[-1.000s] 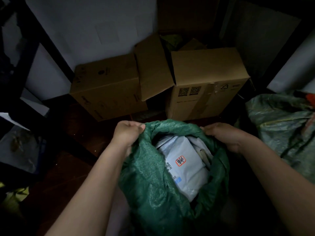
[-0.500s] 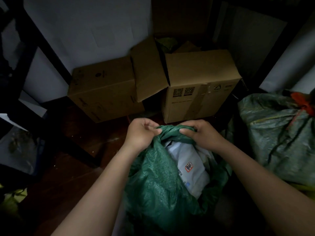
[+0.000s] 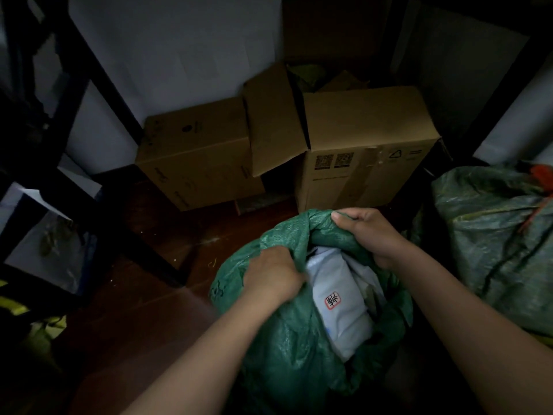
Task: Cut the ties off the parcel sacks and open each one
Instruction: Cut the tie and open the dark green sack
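Since half a second ago, my left hand (image 3: 273,275) has dropped, gripping the sack (image 3: 281,348) rim beside the parcel (image 3: 338,304). My right hand (image 3: 369,235) clutches the far rim. Boxes (image 3: 359,139) stand beyond.

Red square stamp, unreadable characters, on white parcel (image 3: 338,298); 2 QR codes on cardboard box (image 3: 368,157).

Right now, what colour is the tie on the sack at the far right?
Red-orange, on the pale green sack; the tie shows in the head view.
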